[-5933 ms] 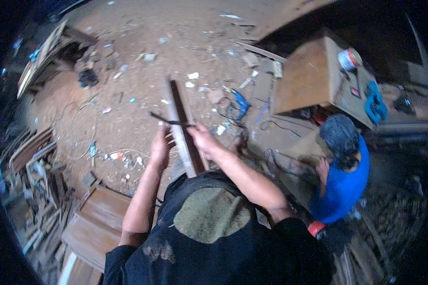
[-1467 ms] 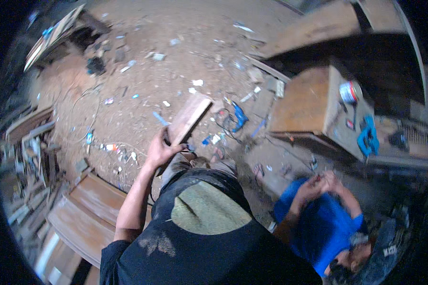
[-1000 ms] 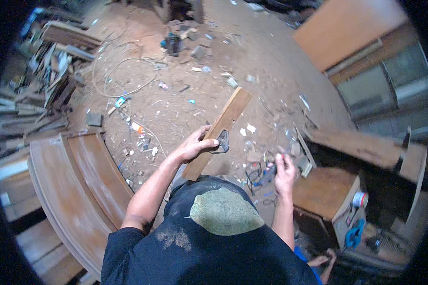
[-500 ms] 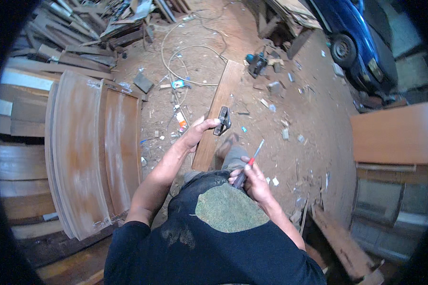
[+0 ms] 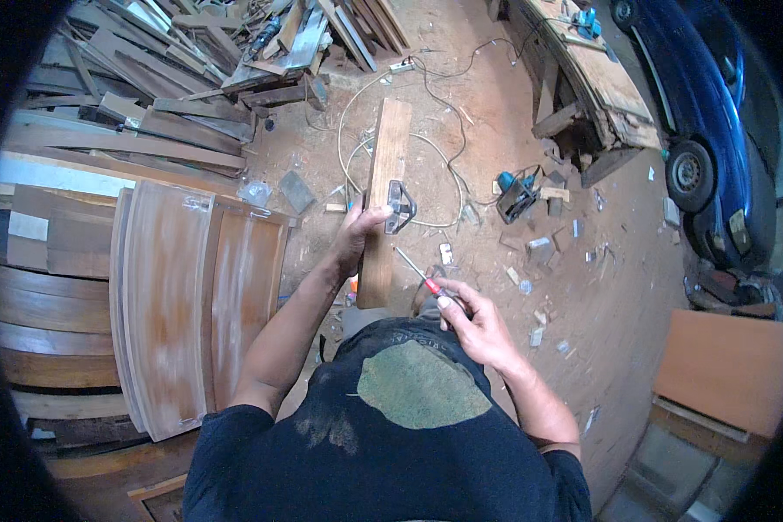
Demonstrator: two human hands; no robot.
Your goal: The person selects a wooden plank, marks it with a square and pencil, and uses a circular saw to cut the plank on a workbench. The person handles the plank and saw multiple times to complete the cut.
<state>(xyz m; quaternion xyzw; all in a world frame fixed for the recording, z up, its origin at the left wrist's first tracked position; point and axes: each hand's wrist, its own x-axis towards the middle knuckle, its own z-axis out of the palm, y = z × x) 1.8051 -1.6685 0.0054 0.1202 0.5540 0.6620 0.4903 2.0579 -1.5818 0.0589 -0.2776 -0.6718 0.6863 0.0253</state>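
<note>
In front of my body a long brown wooden board [image 5: 391, 130] stands nearly upright, pointing away from me. My left hand [image 5: 353, 237] is closed around its left edge, fingers behind it and hidden. The thumb presses a dark metal bow-shaped handle [image 5: 400, 209] against the board's face; whether it is fastened there cannot be seen. My right hand [image 5: 481, 329] is closed on a screwdriver [image 5: 418, 271] with a red and black handle. The screwdriver's tip points up and left, just below the metal handle and apart from it.
Stacked wooden door panels [image 5: 170, 304] lean at the left, with piled scrap boards [image 5: 161, 130] behind. A looped cable [image 5: 344, 143], a blue-and-black power tool [image 5: 519, 196] and scattered debris lie on the dirt floor. Right stand a rough workbench [image 5: 574, 78], a blue car [image 5: 687, 104] and an orange-brown panel [image 5: 726, 370].
My view has shifted toward the right rear. The board is turned more upright, and the screwdriver has swung from pointing up-right to up-left, nearer the metal handle.
</note>
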